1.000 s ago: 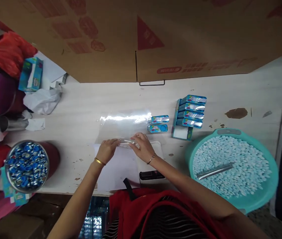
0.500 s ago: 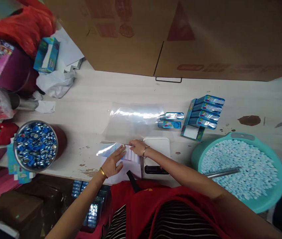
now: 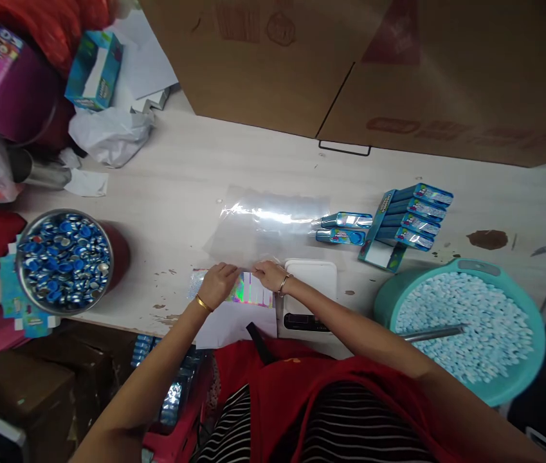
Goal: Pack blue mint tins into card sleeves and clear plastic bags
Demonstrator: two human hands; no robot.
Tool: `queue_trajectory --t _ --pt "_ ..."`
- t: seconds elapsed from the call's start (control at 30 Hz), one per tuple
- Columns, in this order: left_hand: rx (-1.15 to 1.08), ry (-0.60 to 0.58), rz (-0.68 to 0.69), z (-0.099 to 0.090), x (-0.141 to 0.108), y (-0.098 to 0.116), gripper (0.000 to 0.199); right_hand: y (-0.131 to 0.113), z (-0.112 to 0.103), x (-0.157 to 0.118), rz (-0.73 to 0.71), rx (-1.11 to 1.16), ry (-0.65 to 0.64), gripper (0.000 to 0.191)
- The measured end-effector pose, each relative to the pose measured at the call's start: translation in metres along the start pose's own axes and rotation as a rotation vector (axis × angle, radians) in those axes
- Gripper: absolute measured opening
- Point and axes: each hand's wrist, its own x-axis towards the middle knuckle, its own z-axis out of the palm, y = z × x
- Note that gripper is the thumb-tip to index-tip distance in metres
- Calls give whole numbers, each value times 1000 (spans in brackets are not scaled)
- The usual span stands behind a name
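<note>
A shiny, rainbow-reflecting sheet with pale stripes (image 3: 256,292) lies over white paper (image 3: 241,325) in front of my body. My left hand (image 3: 219,285), with a gold bangle at the wrist, has its fingers drawn together at the sheet's upper edge and hides its left part. At the same edge, just to the right, my right hand (image 3: 269,276) pinches the sheet. The two sets of fingertips are close together, and what lies right between them is too small to make out. A white digital scale (image 3: 311,286) sits under and beside my right wrist.
Clear plastic film (image 3: 273,222) lies beyond my hands. Blue tins (image 3: 343,228) and a display box of tins (image 3: 410,218) stand to the right. A turquoise tub (image 3: 383,305) holds pale pieces and a scoop. Left is a pot of blue caps (image 3: 65,263); cardboard cartons (image 3: 273,71) stand behind.
My left hand has gone from spread flat over the sheet to fingers closed at its top edge, nearer my right hand. The sheet now reflects rainbow colours. The head view has shifted and tilted slightly.
</note>
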Motion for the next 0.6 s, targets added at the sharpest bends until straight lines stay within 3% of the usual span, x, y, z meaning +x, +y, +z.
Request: queue_trajectory --t 0.2,0.33,0.4,0.47,0.53,0.6 --pt "-69 108 -70 10 -17 13 22 6 8 4 16 5 13 22" --pt "-263 246 -122 -7 -35 40 12 5 11 6 -19 -9 66 21" --pt "-435 348 -240 -23 -42 59 5 3 11 6 -40 -12 100 21" --pt "-649 514 -453 -41 -43 78 3 -1 10 1 -62 -14 141 20" --pt "-897 701 -680 -56 -35 93 8 -4 7 -11 -123 22 232 21" --pt "-1143 830 -824 -65 -18 104 13 -4 1 -30 -221 193 382 30"
